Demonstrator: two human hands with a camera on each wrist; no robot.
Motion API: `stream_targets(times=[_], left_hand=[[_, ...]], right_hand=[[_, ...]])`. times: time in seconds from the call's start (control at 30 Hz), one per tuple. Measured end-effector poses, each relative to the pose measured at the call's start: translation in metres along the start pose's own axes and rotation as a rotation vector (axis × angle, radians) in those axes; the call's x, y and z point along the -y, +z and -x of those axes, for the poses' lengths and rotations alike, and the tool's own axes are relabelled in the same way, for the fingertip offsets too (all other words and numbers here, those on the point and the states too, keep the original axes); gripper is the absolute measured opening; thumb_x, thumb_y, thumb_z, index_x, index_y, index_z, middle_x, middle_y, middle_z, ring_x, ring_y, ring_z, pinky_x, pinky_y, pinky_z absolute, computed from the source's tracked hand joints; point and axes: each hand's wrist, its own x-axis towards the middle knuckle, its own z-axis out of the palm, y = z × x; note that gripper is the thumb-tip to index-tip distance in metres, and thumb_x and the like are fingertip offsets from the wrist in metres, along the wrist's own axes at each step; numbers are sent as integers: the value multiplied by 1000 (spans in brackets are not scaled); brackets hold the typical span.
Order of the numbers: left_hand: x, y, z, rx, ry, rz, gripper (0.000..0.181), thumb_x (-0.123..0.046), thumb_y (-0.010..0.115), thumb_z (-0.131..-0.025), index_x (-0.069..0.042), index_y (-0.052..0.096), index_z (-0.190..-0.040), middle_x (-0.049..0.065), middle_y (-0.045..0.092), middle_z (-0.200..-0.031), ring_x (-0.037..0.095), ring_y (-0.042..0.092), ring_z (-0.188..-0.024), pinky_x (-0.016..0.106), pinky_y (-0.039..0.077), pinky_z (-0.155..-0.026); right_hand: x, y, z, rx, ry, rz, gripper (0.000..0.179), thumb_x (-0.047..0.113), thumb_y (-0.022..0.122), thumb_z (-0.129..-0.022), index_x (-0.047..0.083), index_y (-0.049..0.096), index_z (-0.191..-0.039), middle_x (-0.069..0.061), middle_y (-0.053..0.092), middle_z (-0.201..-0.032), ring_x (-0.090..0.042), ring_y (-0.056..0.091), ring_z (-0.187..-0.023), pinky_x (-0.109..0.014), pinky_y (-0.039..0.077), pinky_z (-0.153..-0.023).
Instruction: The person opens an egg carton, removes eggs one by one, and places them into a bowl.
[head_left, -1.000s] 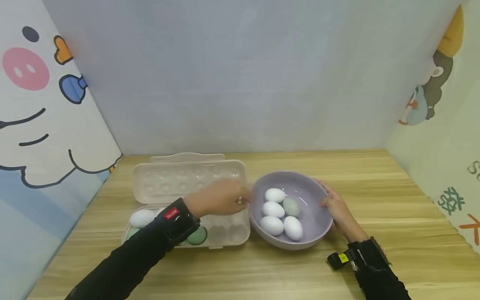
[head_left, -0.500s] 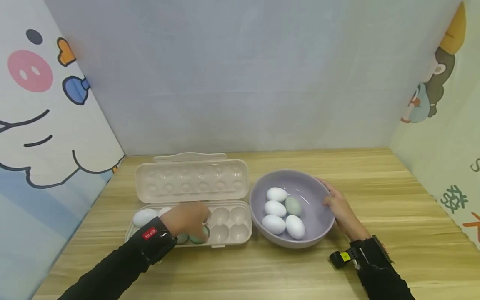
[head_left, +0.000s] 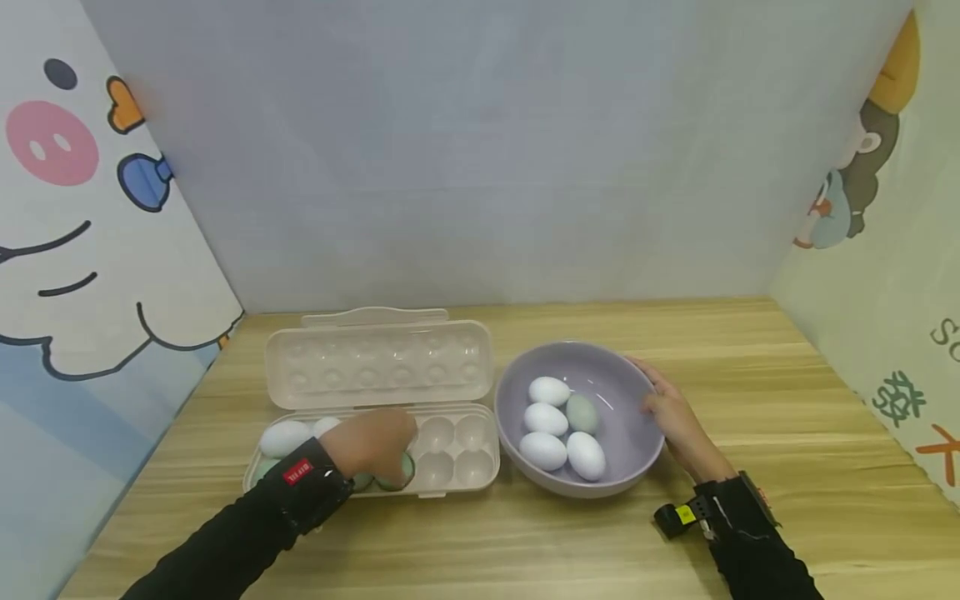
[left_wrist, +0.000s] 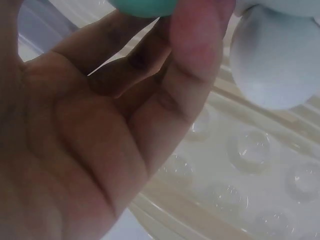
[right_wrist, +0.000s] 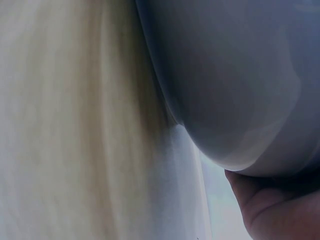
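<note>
"So, what do we hold, and why?"
"Our left hand (head_left: 371, 440) pinches a green egg (head_left: 408, 469) by the front edge of the egg carton (head_left: 474, 467); our right hand (head_left: 677, 422) grips the right rim of the lilac bowl (head_left: 622, 429), probably to keep it steady."
"How does the egg look?"
"Rounded, muted green, partly hidden."

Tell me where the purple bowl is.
In the head view, the purple bowl sits right of center on the wooden table, just right of the open egg carton.

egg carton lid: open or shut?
Open: the lid is folded back behind the base, its dimpled inner side showing.
</note>
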Motion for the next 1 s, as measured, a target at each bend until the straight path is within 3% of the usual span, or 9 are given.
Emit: stream_targets(times=[0.13,0.4,0.57,0.73,1.0], left_hand=[[3,-8,2,-26,36,24,22,-13,68,-54,-12,48,-64,-4,43,-62,14,39,-57,30,35,-51],[2,-31,2,-146,221,40,21,-8,68,-56,-15,49,-63,-5,44,-62,12,38,-58,26,36,-50],[-6,-38,-8,-258,349,21,21,-10,66,-55,-15,50,-68,-6,44,-65,11,40,-59,25,38,-51],[-19,-44,-18,-335,413,20,26,-14,68,-57,-14,53,-78,-7,46,-74,11,44,-65,24,41,-57],[-46,-50,-45,-353,488,54,28,-16,70,-62,-14,56,-86,-6,50,-81,11,46,-73,24,42,-65]], right_hand=[[-1,-1,0,3,-4,-3,71,-9,33,-70,9,25,-139,-16,22,-143,-35,32,-119,-30,40,-82],[-2,-4,0,-2,-4,-5,71,-10,33,-70,9,27,-138,-15,22,-144,-34,30,-120,-33,37,-84],[0,-4,1,-8,7,-3,70,-9,33,-71,9,26,-138,-16,22,-144,-34,30,-121,-35,37,-86],[2,-4,1,-3,8,-5,70,-9,33,-71,9,26,-139,-16,21,-144,-35,29,-121,-41,35,-90],[0,1,0,-6,-2,-26,70,-9,34,-70,7,27,-138,-17,23,-143,-36,31,-120,-36,40,-84]])
